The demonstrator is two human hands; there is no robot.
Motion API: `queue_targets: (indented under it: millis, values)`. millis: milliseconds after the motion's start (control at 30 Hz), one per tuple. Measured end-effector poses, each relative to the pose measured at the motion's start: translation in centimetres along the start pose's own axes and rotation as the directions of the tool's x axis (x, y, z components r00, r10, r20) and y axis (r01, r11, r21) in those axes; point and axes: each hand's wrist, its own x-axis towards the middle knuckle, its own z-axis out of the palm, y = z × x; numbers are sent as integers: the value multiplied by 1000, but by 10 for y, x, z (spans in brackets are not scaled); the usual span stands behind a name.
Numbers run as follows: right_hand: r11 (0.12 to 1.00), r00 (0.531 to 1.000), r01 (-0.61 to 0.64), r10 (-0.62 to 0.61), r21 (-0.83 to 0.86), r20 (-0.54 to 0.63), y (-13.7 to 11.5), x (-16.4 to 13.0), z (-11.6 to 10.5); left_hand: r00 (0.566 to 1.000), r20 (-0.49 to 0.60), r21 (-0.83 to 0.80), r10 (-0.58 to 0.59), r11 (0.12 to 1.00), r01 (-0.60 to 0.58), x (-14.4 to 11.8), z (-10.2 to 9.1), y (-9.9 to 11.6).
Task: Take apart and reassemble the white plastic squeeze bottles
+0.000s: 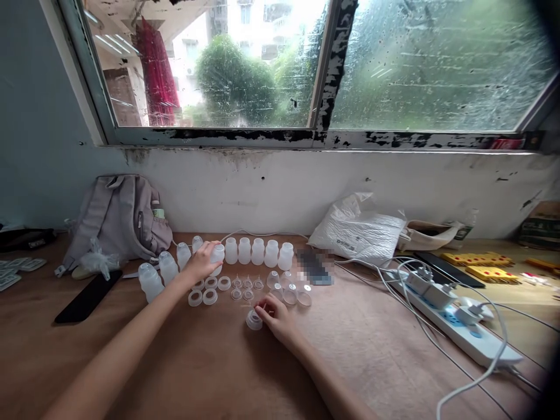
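My left hand (202,263) is closed round the side of a translucent baby bottle (217,254) at the near end of an open-topped bottle row. My right hand (276,317) pinches the edge of a clear screw ring with a teat (254,319) at the front of the table. Just beyond it lie clear teats (247,284) in short rows, with loose screw rings (195,298) to their left. Domed clear caps (289,296) sit to the right of the teats. Several capped bottles (151,282) stand left of my left forearm.
More open bottles (258,251) line up towards the wall. A grey backpack (116,216) and a black flat object (88,297) are at the left. On the right are a silvery bag (359,227), a white power strip (464,326) with trailing cables, and yellow blocks (492,273).
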Motion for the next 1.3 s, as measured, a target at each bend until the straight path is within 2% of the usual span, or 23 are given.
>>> queue_targets:
  millis: [67,133,333,500,733,867,1000,1133,1200,1300]
  values:
    - [994,998,55,-53,-97,27,-4,-1,-2,998,-15,50,-66,997,67,10,9,-1]
    - [987,997,61,-52,-147,59,-8,-1,-3,992,-40,71,-117,990,120,17,20,0]
    - [982,990,51,-25,-184,142,-3,-3,-1,969,-83,116,-234,963,242,33,49,3]
    - [965,984,105,-66,-242,164,5,-6,-1,956,-110,123,-271,951,283,43,62,-3]
    - [954,981,78,-21,-291,195,6,-3,-1,945,-154,98,-287,948,304,50,71,-19]
    - [951,979,93,-34,-294,201,6,-3,-1,954,-200,64,-225,968,241,52,69,-23]
    - [955,980,106,-53,-275,193,5,-4,-1,962,-258,26,-87,995,96,39,63,-10]
    - [963,985,117,-81,-245,153,7,-2,0,961,-257,-11,99,994,-105,-8,62,15]
    - [967,987,120,-92,-226,131,8,-1,1,947,-233,-87,222,965,-247,-38,66,27]
    - [971,989,121,-99,-206,114,9,-1,2,949,-161,-178,270,938,-297,-76,73,40]
